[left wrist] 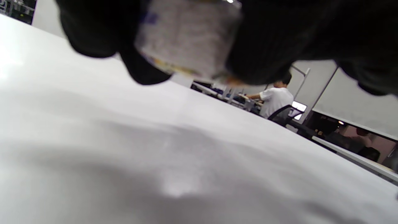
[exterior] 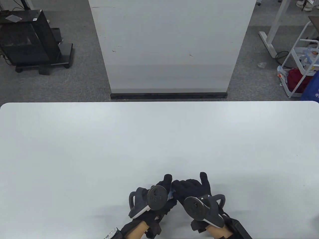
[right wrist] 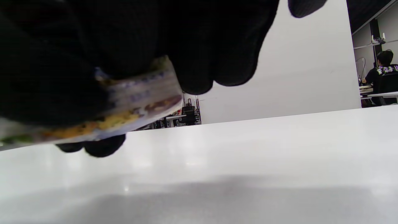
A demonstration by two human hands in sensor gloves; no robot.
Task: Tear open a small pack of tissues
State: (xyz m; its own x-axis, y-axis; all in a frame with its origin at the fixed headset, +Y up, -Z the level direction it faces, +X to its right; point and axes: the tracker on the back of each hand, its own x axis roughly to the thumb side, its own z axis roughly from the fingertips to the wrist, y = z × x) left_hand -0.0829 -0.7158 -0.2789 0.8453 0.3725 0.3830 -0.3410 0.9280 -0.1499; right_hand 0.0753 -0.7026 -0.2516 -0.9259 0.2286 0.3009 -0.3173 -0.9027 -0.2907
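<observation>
Tissue pack point(left wrist: 189, 37): a small soft pack with a pale printed wrapper, blue lettering and a yellow-orange band along one edge. It is held up off the table between both hands, near the table's front edge and about midway across. In the table view only a sliver of light blue shows between the gloves point(exterior: 171, 193). In the right wrist view its long edge point(right wrist: 136, 105) sticks out from under the fingers.

Pack condition: the wrapper looks wrinkled where it is gripped. Whether it is torn cannot be told, since the pictures are blurred there.

Left hand point(exterior: 159, 196): in a black glove, closed around one end of the pack. Its fingers point(left wrist: 90, 34) curl down beside the wrapper in the left wrist view, and one fingertip points away from the person in the table view.

Right hand point(exterior: 193, 190): in a black glove, clamped on the other end of the pack. Its fingers point(right wrist: 199, 46) fold over the top of the wrapper, and one finger stands straight out, away from the person.

Hands together: knuckles touching or almost touching over the pack.

Trackers: a dark grey round-faced unit with a ring sits on the back of each hand, left point(exterior: 155, 195) and right point(exterior: 199, 208).

Table point(exterior: 99, 149): white and smooth, with soft shadows under the hands.

Beyond the table: a white partition panel point(exterior: 169, 47), a black cart point(exterior: 27, 39) on the grey carpet at the left, and a white wire rack point(exterior: 302, 62) at the right.
</observation>
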